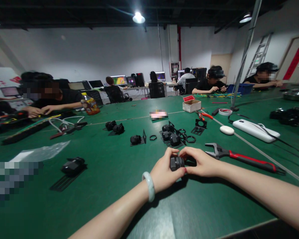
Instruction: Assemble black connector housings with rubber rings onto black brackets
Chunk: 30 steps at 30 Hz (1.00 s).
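A black cable gland (176, 163) is between my two hands, just above the green table. My left hand (162, 173) grips its ribbed left part. The fingers of my right hand (201, 162) close around its right end; what lies inside that grip is partly hidden. Just beyond my hands, several black glands (174, 139) sit on slotted brackets beside loose black lock nuts (190, 139). An L-shaped bracket (199, 126) stands behind them. One gland on a bracket (137, 139) and a loose nut (153, 137) lie further left.
An adjustable wrench (249, 159) lies right of my right hand. Beyond it are a white power bank-like block (256, 130), a white oval object (226, 130) and a small box (191, 106). Another gland (73, 166) and a plastic bag (42, 153) lie left. Co-workers sit around the table (109, 212).
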Tool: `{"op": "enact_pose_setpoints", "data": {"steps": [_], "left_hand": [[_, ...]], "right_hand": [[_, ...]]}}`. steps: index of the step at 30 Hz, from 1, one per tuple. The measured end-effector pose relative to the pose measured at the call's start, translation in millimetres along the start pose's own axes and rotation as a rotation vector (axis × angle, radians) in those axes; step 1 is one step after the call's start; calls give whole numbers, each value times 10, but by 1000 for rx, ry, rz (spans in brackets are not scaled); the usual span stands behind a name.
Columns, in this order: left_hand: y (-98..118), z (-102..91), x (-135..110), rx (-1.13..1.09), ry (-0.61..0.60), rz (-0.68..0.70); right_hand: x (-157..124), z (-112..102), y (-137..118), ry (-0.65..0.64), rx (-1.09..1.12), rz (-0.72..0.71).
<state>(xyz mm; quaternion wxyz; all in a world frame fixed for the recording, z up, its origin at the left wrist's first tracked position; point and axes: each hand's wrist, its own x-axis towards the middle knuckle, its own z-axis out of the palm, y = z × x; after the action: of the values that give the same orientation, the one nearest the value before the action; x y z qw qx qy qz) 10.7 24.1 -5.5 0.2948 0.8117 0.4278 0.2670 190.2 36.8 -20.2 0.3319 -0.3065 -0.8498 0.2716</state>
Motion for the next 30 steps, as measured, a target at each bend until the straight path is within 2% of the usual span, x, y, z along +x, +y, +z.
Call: {"op": "enact_pose_setpoints", "data": {"steps": [30], "left_hand": [[-55,35,-48,33,21,-11]], "right_hand": [[-4,69,18,0,-88,63]]}}
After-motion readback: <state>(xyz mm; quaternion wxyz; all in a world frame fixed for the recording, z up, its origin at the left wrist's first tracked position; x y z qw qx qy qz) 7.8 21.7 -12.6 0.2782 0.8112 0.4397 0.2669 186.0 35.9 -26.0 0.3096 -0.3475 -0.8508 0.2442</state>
